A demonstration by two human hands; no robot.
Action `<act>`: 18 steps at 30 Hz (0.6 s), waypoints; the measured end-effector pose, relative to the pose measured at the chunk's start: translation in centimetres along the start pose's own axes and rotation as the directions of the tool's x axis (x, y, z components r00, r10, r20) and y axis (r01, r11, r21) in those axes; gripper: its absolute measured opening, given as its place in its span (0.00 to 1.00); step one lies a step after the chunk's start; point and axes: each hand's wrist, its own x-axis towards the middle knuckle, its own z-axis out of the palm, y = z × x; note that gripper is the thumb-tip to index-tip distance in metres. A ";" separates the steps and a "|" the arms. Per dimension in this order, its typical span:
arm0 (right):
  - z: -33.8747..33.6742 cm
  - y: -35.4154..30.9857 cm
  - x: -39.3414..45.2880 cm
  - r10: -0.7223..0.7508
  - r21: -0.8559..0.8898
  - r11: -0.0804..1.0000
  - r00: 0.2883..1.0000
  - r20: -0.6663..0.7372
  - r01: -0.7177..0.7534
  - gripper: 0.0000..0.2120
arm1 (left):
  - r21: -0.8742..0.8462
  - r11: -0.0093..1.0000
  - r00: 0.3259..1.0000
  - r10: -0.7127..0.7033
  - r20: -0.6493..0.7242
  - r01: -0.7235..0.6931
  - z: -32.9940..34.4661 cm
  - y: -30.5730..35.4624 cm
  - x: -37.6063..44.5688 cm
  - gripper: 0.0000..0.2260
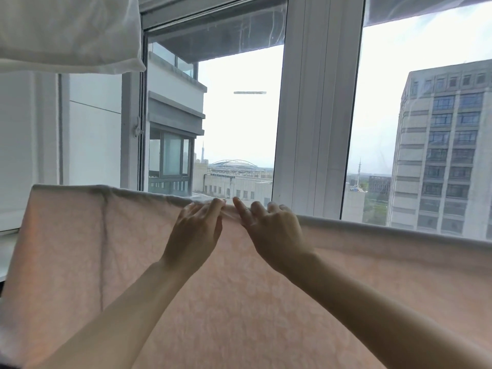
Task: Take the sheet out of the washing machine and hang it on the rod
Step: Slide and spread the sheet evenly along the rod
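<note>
A pale pink patterned sheet [111,251] hangs spread across the lower half of the view, draped over a rod that the fabric hides along its top fold. My left hand [197,230] and my right hand [271,227] meet side by side at the middle of that top fold. Both hands pinch the bunched fabric at the fold, with fingertips curled over the edge. The sheet's left corner ends near the window's left side, and its right part runs out of view.
A white cloth [66,33] hangs overhead at the top left. Directly behind the sheet stands a big window with a white frame post [316,110]. High-rise buildings show through the glass. A white sill [8,235] lies at the left.
</note>
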 end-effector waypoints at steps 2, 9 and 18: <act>0.0 0.2 -0.3 0.014 -0.013 1.000 1.000 0.005 -0.014 0.31 | 0.000 1.000 0.999 -0.019 0.028 0.019 -0.3 -1.2 0.2 0.12; 0.2 0.6 -0.7 0.002 0.011 1.000 1.000 -0.016 -0.001 0.31 | 0.034 0.999 0.996 0.014 0.087 -0.017 -0.9 -5.0 1.0 0.08; 1.2 0.5 -0.9 0.004 0.052 0.999 0.993 -0.118 0.002 0.31 | 0.120 0.971 0.975 0.194 0.105 -0.206 -0.8 -6.5 -0.6 0.04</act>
